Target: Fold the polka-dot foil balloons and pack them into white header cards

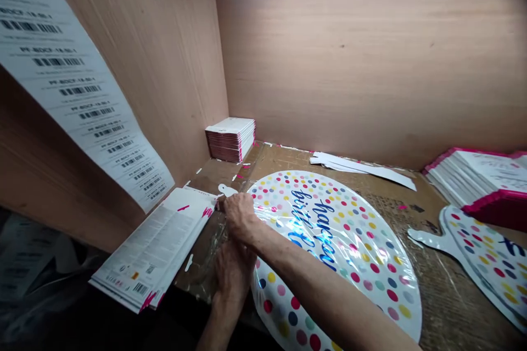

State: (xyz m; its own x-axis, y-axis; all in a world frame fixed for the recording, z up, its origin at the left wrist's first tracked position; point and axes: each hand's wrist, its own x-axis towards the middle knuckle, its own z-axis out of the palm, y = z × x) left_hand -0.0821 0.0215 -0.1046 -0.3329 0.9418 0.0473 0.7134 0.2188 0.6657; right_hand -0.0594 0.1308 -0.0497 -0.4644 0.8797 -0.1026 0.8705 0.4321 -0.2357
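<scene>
A round, flat foil balloon [362,219] with coloured dots and blue "happy" lettering lies in front of me, its lower part under my right forearm. My right hand [240,214] has curled fingers closed at the balloon's left edge, right by its white neck tab [226,190]. Just below, my left hand [234,266] is tucked under the right wrist, close to the same edge. Its fingers are hidden, so what it holds does not show. Left of the hands lies a stack of white printed card sleeves [152,247] with pink marks.
Brown cardboard [288,156] covers the work surface. A stack of folded cards [230,140] stands in the back corner. White paper strips [362,169], a pink-edged stack [481,175] and more dotted balloons [486,252] lie rightward. A barcode label sheet [90,93] hangs on the left panel.
</scene>
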